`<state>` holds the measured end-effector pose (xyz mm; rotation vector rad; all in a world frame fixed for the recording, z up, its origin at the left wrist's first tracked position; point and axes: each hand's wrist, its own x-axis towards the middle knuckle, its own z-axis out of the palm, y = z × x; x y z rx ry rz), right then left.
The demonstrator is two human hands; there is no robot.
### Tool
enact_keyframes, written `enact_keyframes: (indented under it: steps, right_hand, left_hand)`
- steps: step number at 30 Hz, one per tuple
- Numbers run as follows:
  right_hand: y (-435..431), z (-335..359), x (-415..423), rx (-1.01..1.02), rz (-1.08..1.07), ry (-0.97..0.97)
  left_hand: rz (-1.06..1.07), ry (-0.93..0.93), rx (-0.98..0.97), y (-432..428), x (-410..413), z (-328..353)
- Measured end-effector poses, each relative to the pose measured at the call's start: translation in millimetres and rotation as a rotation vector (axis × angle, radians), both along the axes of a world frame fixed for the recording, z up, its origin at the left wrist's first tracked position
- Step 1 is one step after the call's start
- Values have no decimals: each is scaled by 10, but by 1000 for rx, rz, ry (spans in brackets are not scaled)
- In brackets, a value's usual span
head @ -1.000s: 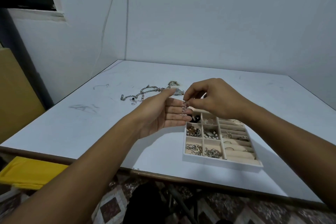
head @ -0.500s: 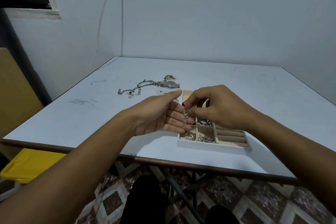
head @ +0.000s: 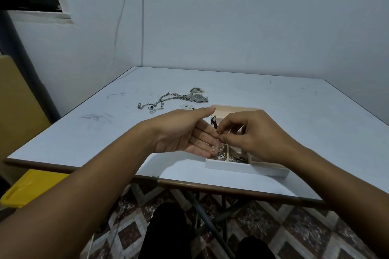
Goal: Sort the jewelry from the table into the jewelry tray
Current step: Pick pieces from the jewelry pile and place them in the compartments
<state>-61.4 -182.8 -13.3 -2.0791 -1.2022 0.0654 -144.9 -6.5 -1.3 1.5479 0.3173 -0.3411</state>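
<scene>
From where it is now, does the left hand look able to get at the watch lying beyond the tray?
Probably yes. The left hand is open, palm cupped beside the tray, and the watch lies on bare table just beyond its fingertips, nothing between. Loose pieces may rest on its fingers.

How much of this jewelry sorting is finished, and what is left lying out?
Partly done: the near compartments of the white divided jewelry tray already hold small silver pieces. In hand now, the right hand pinches a short sparkly chain over the open left hand, above the tray. Left on the white table: a long silver link chain, a silver wristwatch and a few tiny bits beside them.
</scene>
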Motion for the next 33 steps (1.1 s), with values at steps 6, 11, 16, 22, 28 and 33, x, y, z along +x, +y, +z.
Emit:
enact_keyframes:
  steps: [6,11,16,22,28,33]
  right_hand:
    - [-23,3,21,8,-23,-4]
    - [91,-33,0,-19,-8,54]
    - [513,-7,6,-82,-1,1]
    - [1348,-46,132,-231,67,-149]
    - [2053,-247,343,-326,-28,-177]
    - [2307,-327,450,-367,-100,-158]
  left_hand:
    - [7,-23,45,63,-10,16]
    - [168,-210,192,292,-160,-201]
    - [232,-344,747,689,-379,-419]
    - [288,-318,1043,1078,-395,-551]
    - [172,-255,1242,1270,-354,-628]
    - [153,-319,1281,1299,-280,-696]
